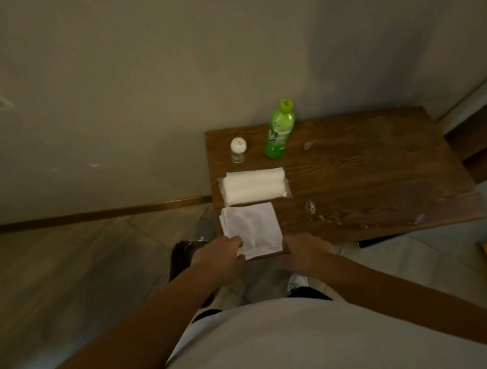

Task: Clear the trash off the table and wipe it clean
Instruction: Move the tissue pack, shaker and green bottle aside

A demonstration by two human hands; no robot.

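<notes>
Your left hand (219, 257) pinches the near left corner of the folded white cloth (252, 230), thumb on top, so that grip is closed on the cloth. Your right hand (305, 251) sits at the cloth's near right edge, partly tucked under it at the worktop (368, 173) rim; you cannot tell from here whether its fingers are closed on anything. The cloth lies at the near left corner of the worktop, overhanging the edge a little, likely because you are squaring it up or lifting it for wiping.

Behind it, just beside, lies a wrapped tissue pack (254, 186). Farther back stand 2 bottles, a small white-capped one (238, 150) and a tall green one (279, 129), both upright and apart from each other.

The trash is small crumpled scraps: 1 near the green bottle (308, 145), 1 mid-worktop (309, 207), more along the near right edge (419, 218). They remain uncleared, so wiping looks premature. A dark bin (184, 257) stands on the floor just left of your left hand, handy for dropping scraps
</notes>
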